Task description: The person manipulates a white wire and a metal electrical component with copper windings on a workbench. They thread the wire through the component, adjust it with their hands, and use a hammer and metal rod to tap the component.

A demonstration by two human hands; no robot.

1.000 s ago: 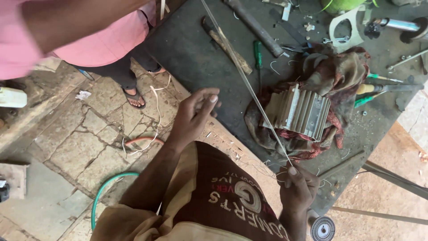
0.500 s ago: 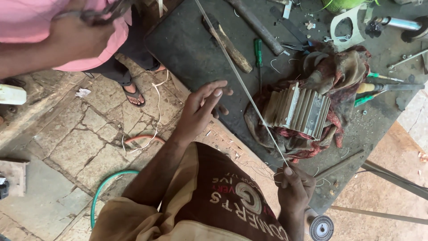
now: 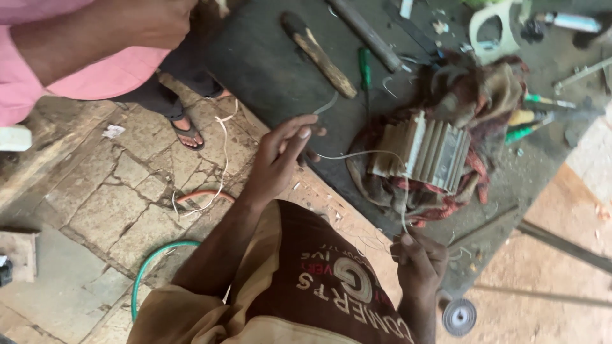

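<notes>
Pale, thin metal wire (image 3: pixel 357 153) is looping between the two hands. From the left hand (image 3: pixel 279 159) it is running rightward along the front of the ribbed grey metal motor core with reddish copper windings (image 3: pixel 424 153), then bending down toward the right hand (image 3: pixel 421 261).

The left hand is reaching forward and pinching one end of the wire, its fingertips (image 3: pixel 305 135) drawn narrow at the near edge of the dark flat worktable (image 3: pixel 268 57). The right hand is sitting lower and closer to the body, its fingers curled shut around the other end just below the motor core. How tightly it is gripping is hard to tell.

The motor core is resting on a heap of brown rags on the table, ahead of the right hand and off to the right of the left hand. The right hand is the nearer of the two. The ribs are slanting slightly and are standing roughly crosswise to the wire's upper run.

A wooden-handled tool (image 3: pixel 319 54) and a green-handled screwdriver (image 3: pixel 364 64) are lying farther back on the table, well apart from both hands. Another person in a pink shirt (image 3: pixel 57 70) is standing at the far left on the stone floor.
</notes>
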